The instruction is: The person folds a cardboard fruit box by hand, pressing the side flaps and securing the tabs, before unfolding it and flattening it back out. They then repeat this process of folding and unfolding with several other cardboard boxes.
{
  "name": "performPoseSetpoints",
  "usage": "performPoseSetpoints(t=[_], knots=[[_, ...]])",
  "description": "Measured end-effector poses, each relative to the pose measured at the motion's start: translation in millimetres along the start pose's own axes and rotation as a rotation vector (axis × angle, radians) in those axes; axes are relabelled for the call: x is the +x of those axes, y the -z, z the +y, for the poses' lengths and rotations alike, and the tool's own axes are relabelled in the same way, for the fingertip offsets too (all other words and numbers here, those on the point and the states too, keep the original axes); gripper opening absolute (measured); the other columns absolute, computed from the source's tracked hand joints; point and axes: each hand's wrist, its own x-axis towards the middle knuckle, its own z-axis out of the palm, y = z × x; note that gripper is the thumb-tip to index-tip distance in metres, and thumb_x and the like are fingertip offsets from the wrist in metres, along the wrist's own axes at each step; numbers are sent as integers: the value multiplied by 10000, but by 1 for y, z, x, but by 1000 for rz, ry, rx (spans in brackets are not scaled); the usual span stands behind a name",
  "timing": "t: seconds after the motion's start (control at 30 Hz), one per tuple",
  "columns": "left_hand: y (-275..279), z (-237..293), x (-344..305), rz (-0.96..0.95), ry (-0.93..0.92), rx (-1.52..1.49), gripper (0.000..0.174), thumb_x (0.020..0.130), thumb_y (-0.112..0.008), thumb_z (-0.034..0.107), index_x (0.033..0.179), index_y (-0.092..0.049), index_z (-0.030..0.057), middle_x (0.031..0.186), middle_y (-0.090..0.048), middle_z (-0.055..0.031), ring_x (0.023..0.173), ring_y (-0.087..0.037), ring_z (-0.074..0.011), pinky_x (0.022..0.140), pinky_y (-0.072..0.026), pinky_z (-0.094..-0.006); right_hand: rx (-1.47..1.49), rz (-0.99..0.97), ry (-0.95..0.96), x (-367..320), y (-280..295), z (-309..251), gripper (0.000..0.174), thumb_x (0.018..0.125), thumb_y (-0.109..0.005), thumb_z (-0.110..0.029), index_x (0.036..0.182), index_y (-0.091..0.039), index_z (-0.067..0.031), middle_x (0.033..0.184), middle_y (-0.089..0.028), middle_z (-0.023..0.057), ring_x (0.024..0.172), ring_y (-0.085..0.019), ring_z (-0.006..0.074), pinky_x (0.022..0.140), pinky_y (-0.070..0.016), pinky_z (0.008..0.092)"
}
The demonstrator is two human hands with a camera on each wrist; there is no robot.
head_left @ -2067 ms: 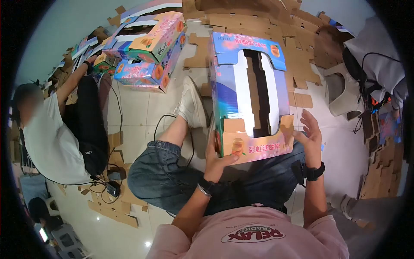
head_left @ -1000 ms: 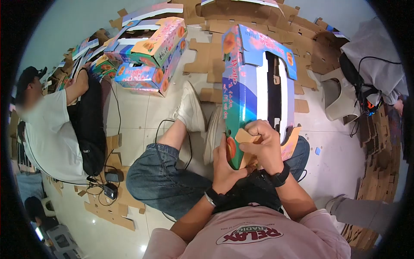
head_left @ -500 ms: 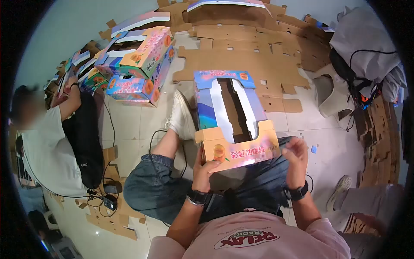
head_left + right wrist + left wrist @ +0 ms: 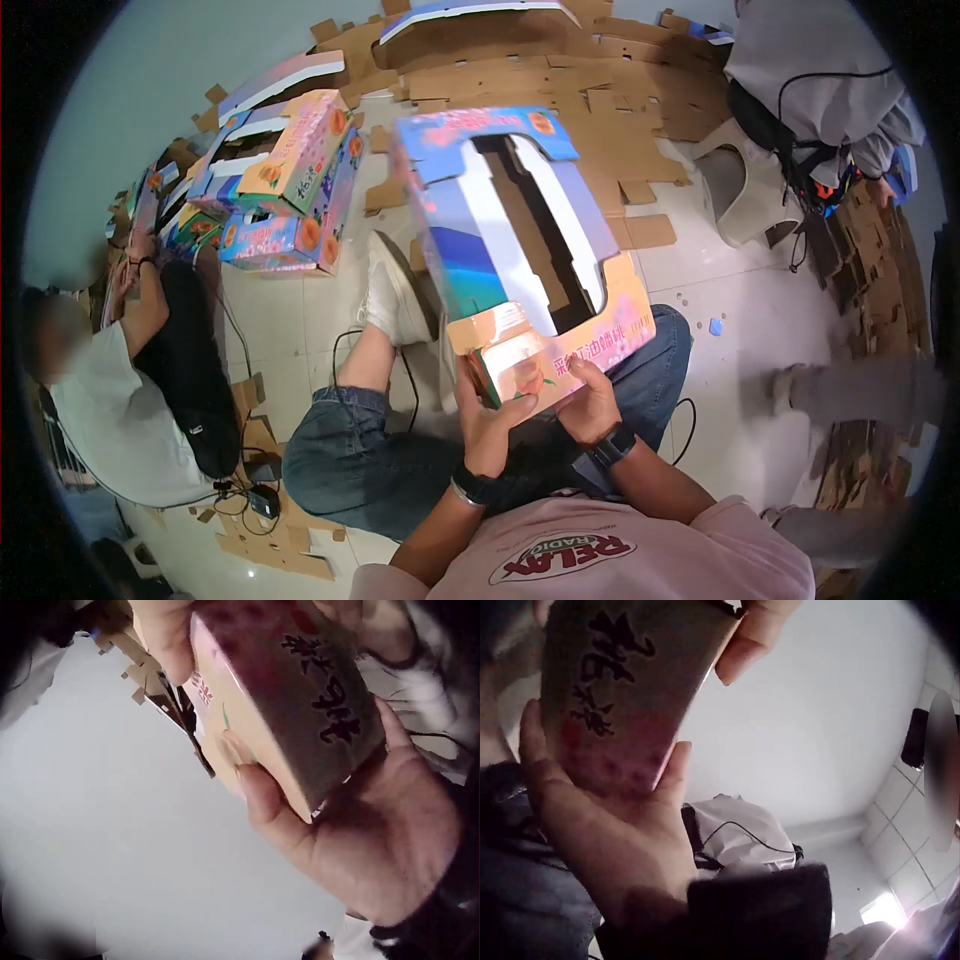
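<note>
A printed cardboard peach carton (image 4: pixel 462 235) leans over my lap, its top side towards me, with a long slot between two white strips. The left hand (image 4: pixel 487 435) grips the near left corner, thumb on the orange end panel (image 4: pixel 610 345) beside the peach picture. In the right wrist view the left hand (image 4: pixel 375 825) appears low, thumb on that panel. Nearer the middle of the same end, the right hand (image 4: pixel 592 405) holds the carton with its thumb on the lettering and its fingers beneath. The left wrist view shows the right hand (image 4: pixel 622 832) cupping the end.
Two stacked peach cartons (image 4: pixel 270 235) stand at the back left, close to a seated person (image 4: pixel 120 390). Flattened cardboard (image 4: pixel 585 90) covers the far floor. A pale plastic stool (image 4: pixel 745 190) is to the right. Black cables (image 4: pixel 265 495) lie at lower left.
My right hand worked at the near left corner, moved off to the right, and now grips the end edge. The carton has come up closer and its far end has swung left.
</note>
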Motion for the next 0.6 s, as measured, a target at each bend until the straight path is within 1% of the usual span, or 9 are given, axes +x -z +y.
performPoseSetpoints(t=[0.2, 0.23, 0.27, 0.3, 0.33, 0.37, 0.5, 0.57, 0.6], knots=[[47, -12, 7, -339, 54, 8, 1211, 613, -819, 72, 1539, -42, 150, 1433, -349, -113, 1304, -388, -275, 1064, -336, -465, -160, -136, 128, 12, 11, -60, 314, 772, -636, -127, 1062, -633, -7, 1056, -678, 93, 981, -642, 236, 932, -472, 361], [70, -11, 10, -306, -27, 73, 1080, 711, -758, 133, 1539, -65, 157, 1439, -352, -114, 1280, -413, -275, 1058, -349, -455, -195, -135, 129, 13, 24, -73, 349, 757, -635, -107, 1085, -622, 10, 1056, -678, 108, 957, -653, 242, 925, -483, 361], [91, -14, 35, -51, 138, -9, 897, 836, -632, 187, 1537, -73, 144, 1444, -364, -116, 1279, -431, -284, 1056, -367, -455, -233, -111, 141, 14, 29, -84, 373, 738, -624, -87, 1095, -615, 23, 1045, -680, 121, 955, -655, 244, 926, -488, 369], [138, -5, 48, -283, -54, 525, 708, 946, -516, 292, 1525, -142, 129, 1461, -382, -120, 1312, -424, -300, 1058, -384, -469, -241, -153, 100, 11, 38, -96, 385, 731, -618, -84, 1101, -615, 22, 1042, -680, 124, 949, -657, 247, 923, -493, 371], [146, 19, 43, -176, -45, -214, 686, 968, -489, 443, 1508, -213, 123, 1480, -380, -134, 1344, -395, -316, 1068, -379, -490, -247, -196, 57, 8, 49, -109, 397, 723, -613, -82, 1106, -614, 21, 1039, -681, 126, 942, -659, 249, 919, -498, 374], [155, 40, 50, -137, -33, -312, 751, 942, -461, 581, 1493, -262, 110, 1496, -359, -164, 1358, -376, -334, 1082, -361, -501, -299, -187, 10, 10, 71, -119, 451, 707, -603, -79, 1148, -603, 12, 1062, -680, 127, 951, -662, 254, 923, -504, 378], [214, 64, 61, -246, 55, -477, 836, 914, -479, 619, 1503, -233, 79, 1493, -356, -174, 1353, -380, -340, 1089, -346, -513, -413, -202, -100, 0, 80, -140, 522, 685, -625, -71, 1202, -592, -5, 1100, -680, 122, 996, -662, 245, 931, -509, 381], [216, 68, 57, -288, 99, -116, 915, 884, -522, 635, 1501, -217, 32, 1482, -371, -163, 1348, -390, -319, 1087, -349, -501, -488, -134, -108, -7, 74, -144, 555, 661, -643, -52, 1211, -588, -10, 1093, -682, 111, 977, -668, 234, 906, -522, 380], [228, 65, 56, -291, 101, -116, 915, 884, -522, 635, 1501, -217, 32, 1482, -371, -163, 1348, -390, -319, 1087, -349, -501, -487, -131, -105, -8, 77, -148, 555, 661, -643, -52, 1211, -588, -10, 1093, -682, 111, 977, -668, 234, 906, -522, 380]])
